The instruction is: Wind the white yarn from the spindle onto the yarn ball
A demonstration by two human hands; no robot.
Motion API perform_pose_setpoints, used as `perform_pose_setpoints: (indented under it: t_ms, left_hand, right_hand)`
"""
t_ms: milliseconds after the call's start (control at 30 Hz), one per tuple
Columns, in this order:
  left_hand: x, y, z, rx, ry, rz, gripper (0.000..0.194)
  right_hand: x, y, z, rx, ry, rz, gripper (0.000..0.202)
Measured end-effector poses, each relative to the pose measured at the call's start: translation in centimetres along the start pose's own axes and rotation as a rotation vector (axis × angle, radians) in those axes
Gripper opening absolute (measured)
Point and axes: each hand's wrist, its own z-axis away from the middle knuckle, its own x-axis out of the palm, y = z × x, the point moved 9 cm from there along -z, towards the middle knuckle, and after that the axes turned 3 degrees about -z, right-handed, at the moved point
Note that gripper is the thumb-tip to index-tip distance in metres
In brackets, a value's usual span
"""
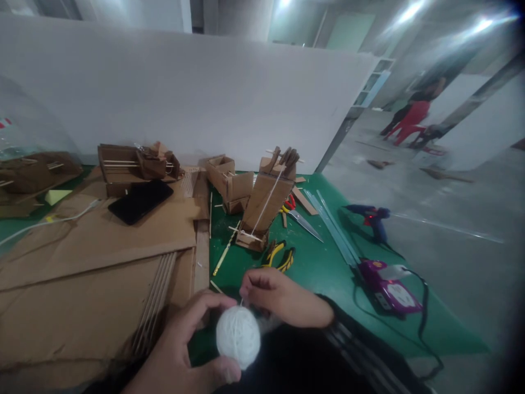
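A ball of white string sits between the thumb and fingers of my left hand, close to my body. My right hand pinches the string's loose end just above the ball, fingertips pressed together. Beyond my hands stands a cardboard model, tilted, with a white string running down its front from the sticks at its top to a stick at its base. Yellow-and-black pliers lie between it and my right hand. A yellow drill bit rests left of the pliers.
Scissors lie right of the model, near clear glue sticks. A glue gun and a purple power strip with a cable occupy the right side. Cardboard sheets cover the left, with a black phone on top. A white partition closes the back.
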Motion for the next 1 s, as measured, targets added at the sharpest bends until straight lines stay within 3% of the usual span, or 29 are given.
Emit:
perform_pose_setpoints:
  t_ms: [100, 233, 367, 533, 800, 1000]
  left_hand:
    - [-0.6, -0.1, -0.1, 0.002, 0.064, -0.266, 0.044]
    - [-1.0, -0.7, -0.8, -0.037, 0.123, -0.385, 0.039]
    - [-1.4, -1.0, -1.5, 0.009, 0.184, -0.245, 0.036]
    - [-1.6, -1.5, -1.8, 0.039, 0.187, -0.054, 0.031]
    - [-2.2, -1.5, -1.7, 0.017, 0.136, 0.080, 0.036]
    - [-0.6, -0.3, -1.1, 0.015, 0.080, 0.390, 0.045]
  right_hand:
    - [-0.6, -0.8, 0.0, 0.034, 0.007, 0.004, 0.035]
    - [0.1, -3.4, 1.8, -0.108, 0.088, 0.096, 0.027]
    - [2.5, -4.7, 4.1, -0.254, 0.181, 0.271, 0.019]
    - [5.0, -3.3, 4.3, -0.345, 0.203, 0.332, 0.016]
    - [4.5, -2.7, 3.3, -0.342, 0.173, 0.316, 0.024]
    - [4.7, -1.1, 2.0, -0.320, 0.060, 0.195, 0.024]
